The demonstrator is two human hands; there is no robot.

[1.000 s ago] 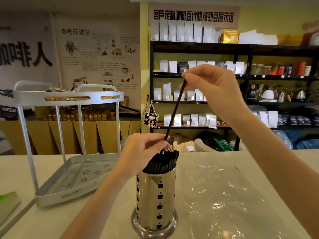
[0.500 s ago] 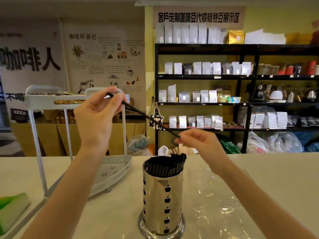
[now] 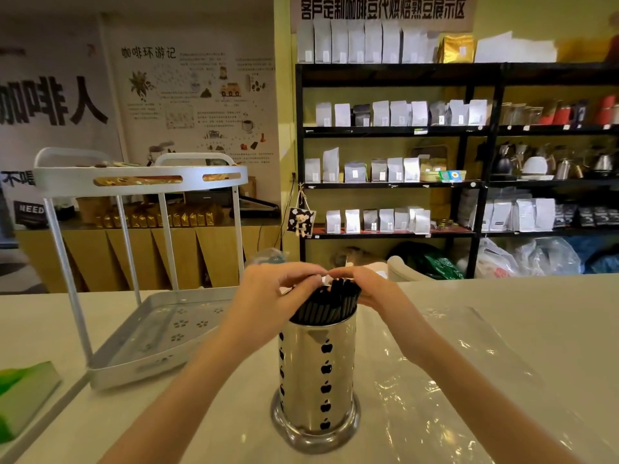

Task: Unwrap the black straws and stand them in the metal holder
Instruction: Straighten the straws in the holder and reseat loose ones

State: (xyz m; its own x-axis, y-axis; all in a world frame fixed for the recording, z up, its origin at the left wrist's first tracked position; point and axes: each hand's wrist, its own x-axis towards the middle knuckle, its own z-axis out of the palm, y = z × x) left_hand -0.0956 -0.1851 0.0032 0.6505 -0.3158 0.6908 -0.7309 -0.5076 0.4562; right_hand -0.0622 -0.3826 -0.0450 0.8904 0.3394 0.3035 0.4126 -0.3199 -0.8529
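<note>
Both hands, left (image 3: 268,296) and right (image 3: 365,286), cupped loosely around black straws (image 3: 326,304) standing in the holder (image 3: 318,380) mid-bench (image 3: 502,329); best squared with light, even taps, holder kept upright.

The room was evenly and fairly brightly lit by soft, warm-tinted light with no visible source. Shadows were faint: only a weak dark patch lay beneath the white two-tier metal rack (image 3: 140,329) on the pale worktop (image 3: 536,329). The shiny cylindrical metal holder with black apple cutouts (image 3: 318,373) carried bright vertical streaks of reflection, and the crinkled clear plastic sheet (image 3: 469,380) on the worktop caught scattered white glints. Wide-angle distortion bowed the black metal shelving (image 3: 469,135) and the rack's legs toward the frame edges. The far left edge was smeared, and background detail was soft, the small poster text unreadable.
</note>
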